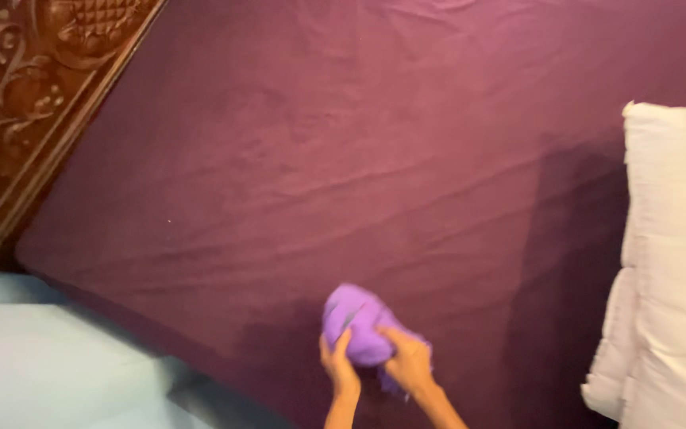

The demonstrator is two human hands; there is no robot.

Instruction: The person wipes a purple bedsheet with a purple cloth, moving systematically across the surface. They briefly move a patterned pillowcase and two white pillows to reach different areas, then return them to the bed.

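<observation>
Over the dark purple bed sheet (359, 159), a bunched, fluffy lilac cloth (359, 322) is gripped by the left hand (337, 361) and right hand (408, 361).

Count of what lies on the bed

One purple cloth (361, 324), two hands (left hand (338, 367), right hand (409, 363)), one maroon sheet (343, 159), one cream pillow stack (672, 262), one carved headboard (33, 87).

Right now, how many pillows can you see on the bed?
1. The pillow lies at the right edge of the bed, partly cut off by the frame; others may lie out of view.
</observation>
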